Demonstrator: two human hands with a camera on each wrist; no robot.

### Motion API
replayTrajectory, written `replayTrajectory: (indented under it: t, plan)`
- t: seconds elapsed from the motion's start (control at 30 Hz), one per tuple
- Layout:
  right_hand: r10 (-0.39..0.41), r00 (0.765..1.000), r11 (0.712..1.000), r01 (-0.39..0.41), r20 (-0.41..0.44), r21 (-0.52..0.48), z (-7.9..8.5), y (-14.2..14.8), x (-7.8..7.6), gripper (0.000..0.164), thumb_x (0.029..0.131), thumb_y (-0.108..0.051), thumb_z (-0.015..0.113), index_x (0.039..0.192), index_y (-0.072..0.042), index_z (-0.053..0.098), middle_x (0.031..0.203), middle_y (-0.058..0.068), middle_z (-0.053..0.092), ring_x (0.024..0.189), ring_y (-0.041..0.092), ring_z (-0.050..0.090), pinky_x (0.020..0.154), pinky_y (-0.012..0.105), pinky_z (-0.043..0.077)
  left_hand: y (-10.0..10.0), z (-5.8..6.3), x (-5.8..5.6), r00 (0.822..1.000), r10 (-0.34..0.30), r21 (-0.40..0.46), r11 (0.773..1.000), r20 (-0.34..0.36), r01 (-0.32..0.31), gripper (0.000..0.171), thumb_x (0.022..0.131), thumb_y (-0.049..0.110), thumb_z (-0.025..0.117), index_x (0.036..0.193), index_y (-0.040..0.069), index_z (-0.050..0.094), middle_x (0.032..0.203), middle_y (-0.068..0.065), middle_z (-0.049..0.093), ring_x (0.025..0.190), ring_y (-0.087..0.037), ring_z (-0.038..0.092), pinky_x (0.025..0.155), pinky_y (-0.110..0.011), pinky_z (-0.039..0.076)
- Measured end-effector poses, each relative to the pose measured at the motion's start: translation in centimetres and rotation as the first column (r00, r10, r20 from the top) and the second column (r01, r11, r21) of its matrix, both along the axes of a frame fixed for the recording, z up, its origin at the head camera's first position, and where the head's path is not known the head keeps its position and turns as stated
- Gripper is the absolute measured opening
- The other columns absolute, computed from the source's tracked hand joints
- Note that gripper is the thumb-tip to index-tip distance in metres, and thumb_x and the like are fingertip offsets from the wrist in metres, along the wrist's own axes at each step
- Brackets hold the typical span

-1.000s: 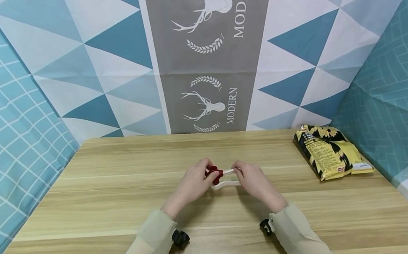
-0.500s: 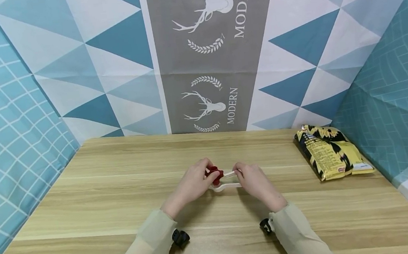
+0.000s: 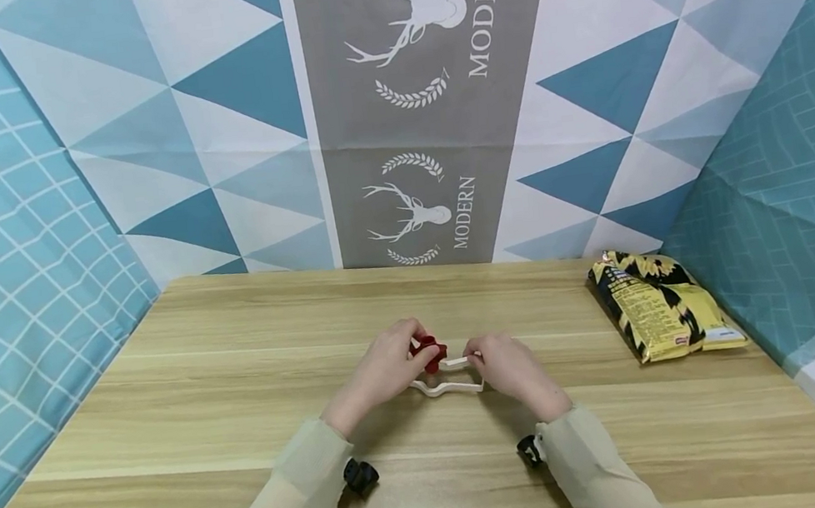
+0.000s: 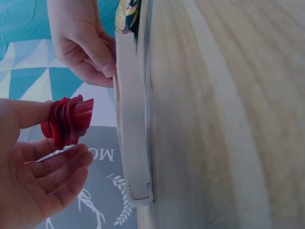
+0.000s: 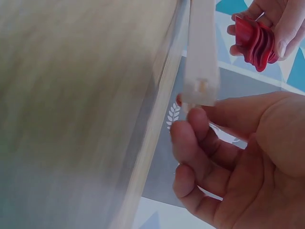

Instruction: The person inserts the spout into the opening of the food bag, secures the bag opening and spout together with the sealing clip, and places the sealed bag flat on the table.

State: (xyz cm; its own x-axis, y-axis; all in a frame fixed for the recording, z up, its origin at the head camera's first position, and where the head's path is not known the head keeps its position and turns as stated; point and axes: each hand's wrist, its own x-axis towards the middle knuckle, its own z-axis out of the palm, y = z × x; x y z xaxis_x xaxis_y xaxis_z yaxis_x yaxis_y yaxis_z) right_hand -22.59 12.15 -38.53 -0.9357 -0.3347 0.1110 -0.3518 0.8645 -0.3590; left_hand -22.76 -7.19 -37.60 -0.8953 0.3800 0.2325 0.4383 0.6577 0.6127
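Observation:
My left hand pinches a small red ridged plastic piece with a short spout-like end, held between thumb and fingers. In the left wrist view, the red piece stands apart from a white plastic frame. This white frame has two long narrow arms, one bowed in the middle, and looks like a bag clip. My right hand pinches it at its right end with thumb and fingertips. From the right wrist, the end of the white frame shows just above my fingertips.
A yellow and black bag with sunflower pictures lies at the back right of the wooden table. Patterned cloth walls stand behind the table and on both sides.
The white frame has shifted down and toward me, away from the red piece, and its arms now show more fully. My left hand stays nearly still with the red piece.

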Motion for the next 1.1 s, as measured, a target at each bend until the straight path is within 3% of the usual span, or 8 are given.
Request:
replayTrajectory:
  t: [0.33, 0.9, 1.1]
  plan:
    - [0.015, 1.0, 0.997, -0.016, 0.011, 0.075, 0.0, 0.29, 0.11, 0.009, 0.085, -0.013, 0.061, 0.085, -0.013, 0.07, 0.07, -0.002, 0.061, 0.054, 0.011, 0.044, 0.052, 0.026, 0.035, 0.39, -0.09, -0.04, 1.0, -0.031, -0.017, 0.999, -0.002, 0.031, 0.015, 0.089, 0.028, 0.058, 0.092, 0.014, 0.057, 0.093, 0.004, 0.058, 0.079, -0.007, 0.056, 0.069, -0.023, 0.046]
    - [0.099, 0.992, 0.987, -0.088, -0.08, 0.133, -0.01, 0.38, -0.49, 0.006, 0.082, -0.013, 0.065, 0.079, -0.014, 0.07, 0.071, -0.002, 0.065, 0.063, 0.015, 0.055, 0.062, 0.033, 0.042, 0.34, -0.19, -0.17, 0.999, -0.045, -0.008, 0.999, 0.005, 0.045, 0.008, 0.088, 0.021, 0.058, 0.091, 0.013, 0.059, 0.088, 0.005, 0.064, 0.078, -0.006, 0.059, 0.071, -0.023, 0.047]
    - [0.093, 0.995, 0.986, -0.086, -0.044, 0.144, -0.02, 0.21, -0.66, 0.006, 0.083, -0.013, 0.064, 0.079, -0.015, 0.069, 0.071, -0.003, 0.064, 0.062, 0.014, 0.053, 0.064, 0.033, 0.042, 0.28, -0.2, -0.19, 0.999, -0.037, -0.021, 0.999, 0.001, 0.037, 0.009, 0.088, 0.021, 0.058, 0.09, 0.013, 0.058, 0.087, 0.004, 0.062, 0.077, -0.007, 0.058, 0.07, -0.023, 0.047]
